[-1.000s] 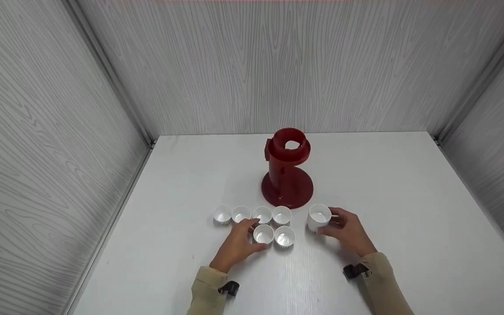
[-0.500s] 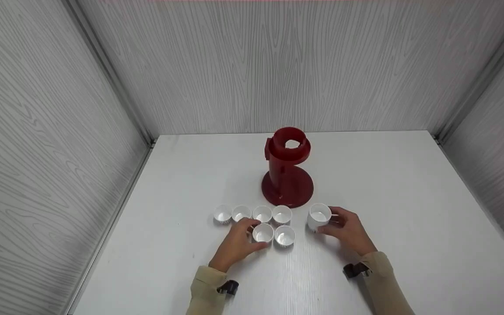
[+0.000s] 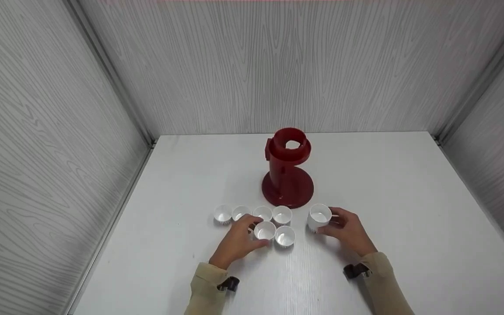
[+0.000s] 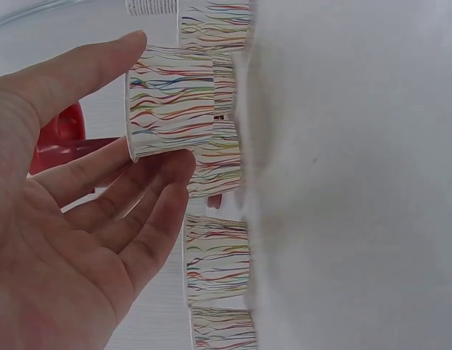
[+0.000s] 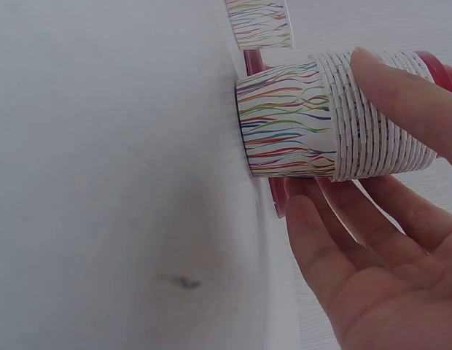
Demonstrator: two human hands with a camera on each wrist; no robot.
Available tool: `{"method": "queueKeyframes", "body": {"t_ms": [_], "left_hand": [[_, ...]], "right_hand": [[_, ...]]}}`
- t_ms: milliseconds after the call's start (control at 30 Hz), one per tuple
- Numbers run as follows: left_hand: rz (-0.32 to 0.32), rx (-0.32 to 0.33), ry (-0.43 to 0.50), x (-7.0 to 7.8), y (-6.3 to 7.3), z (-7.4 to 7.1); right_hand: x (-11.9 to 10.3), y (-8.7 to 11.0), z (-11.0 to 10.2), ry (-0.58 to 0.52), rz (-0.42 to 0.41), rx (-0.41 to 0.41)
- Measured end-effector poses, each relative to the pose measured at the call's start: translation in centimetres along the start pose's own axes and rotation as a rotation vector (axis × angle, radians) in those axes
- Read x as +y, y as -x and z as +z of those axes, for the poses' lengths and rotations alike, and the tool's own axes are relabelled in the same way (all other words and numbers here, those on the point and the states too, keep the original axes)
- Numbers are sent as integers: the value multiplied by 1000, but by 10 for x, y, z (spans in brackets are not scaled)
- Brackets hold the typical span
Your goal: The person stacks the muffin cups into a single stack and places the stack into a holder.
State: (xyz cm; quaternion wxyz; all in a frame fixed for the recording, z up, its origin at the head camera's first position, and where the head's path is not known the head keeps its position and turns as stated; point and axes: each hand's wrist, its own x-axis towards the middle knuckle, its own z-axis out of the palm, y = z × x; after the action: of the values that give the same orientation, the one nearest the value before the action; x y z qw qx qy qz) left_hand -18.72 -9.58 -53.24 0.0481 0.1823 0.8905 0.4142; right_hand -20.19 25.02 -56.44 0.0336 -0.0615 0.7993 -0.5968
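Note:
My left hand (image 3: 236,241) pinches a small paper cup (image 4: 171,106) between thumb and fingers. Coloured wavy lines cover its outside, and it sits slightly higher than the cups around it. To its right stands another single cup (image 3: 285,236). Behind these two is a row of several cups, including a leftmost one (image 3: 222,214) and a rightmost one (image 3: 282,215). My right hand (image 3: 349,232) grips a stack of nested paper cups (image 5: 375,120), whose rims lie close together. The stack stands upright on the table, to the right of the single cups.
A red holder (image 3: 287,188) with a round base and a ring-shaped top stands just behind the cups. The white table (image 3: 387,183) is enclosed by grey wood-grain panels (image 3: 252,65) at the back and both sides.
My left hand has raised its cup a little and shifted it slightly up and right in the head view. The right hand and its stack stay where they were.

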Motion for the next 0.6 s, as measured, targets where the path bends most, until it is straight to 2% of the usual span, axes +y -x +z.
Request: {"method": "queueKeyframes", "body": {"t_ms": [433, 600], "left_hand": [[73, 1, 14, 19, -15, -6], [74, 2, 37, 28, -21, -8]], "right_hand": [[3, -1, 0, -9, 7, -4], [2, 0, 0, -2, 9, 3]]}}
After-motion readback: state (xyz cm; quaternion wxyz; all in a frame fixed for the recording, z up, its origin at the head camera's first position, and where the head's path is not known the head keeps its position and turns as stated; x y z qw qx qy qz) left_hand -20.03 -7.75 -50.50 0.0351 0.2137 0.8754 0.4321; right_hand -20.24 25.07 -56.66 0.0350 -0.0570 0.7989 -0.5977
